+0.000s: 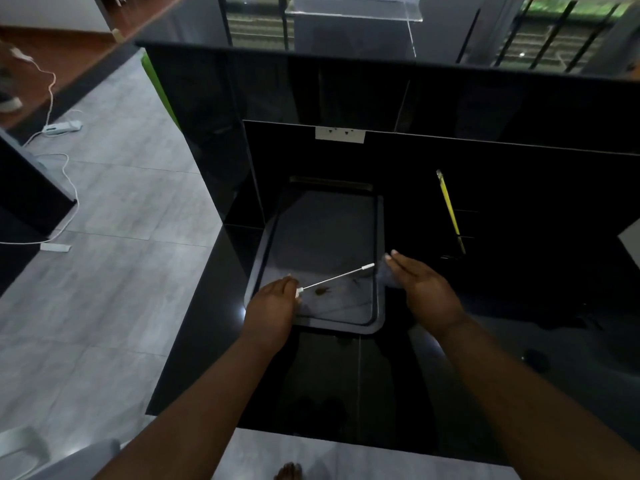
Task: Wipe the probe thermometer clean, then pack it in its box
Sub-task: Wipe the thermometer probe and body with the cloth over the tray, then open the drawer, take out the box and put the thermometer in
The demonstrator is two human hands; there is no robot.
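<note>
A thin probe thermometer (334,278) with a metal stem and white ends lies slanted just above a dark tray (380,237). My left hand (273,303) grips its lower white end over the tray's near left corner. My right hand (420,289) is at the tray's right edge, holding a crumpled grey cloth (386,273) close to the probe's upper white tip. A brown smear (321,291) marks the tray under the stem. The thermometer's box is not visible.
A yellow pencil-like stick (449,209) lies on the glossy black counter (519,220) right of the tray. A black raised partition (311,84) stands behind. Grey tiled floor (121,254) with white cables and a power strip (62,127) lies to the left.
</note>
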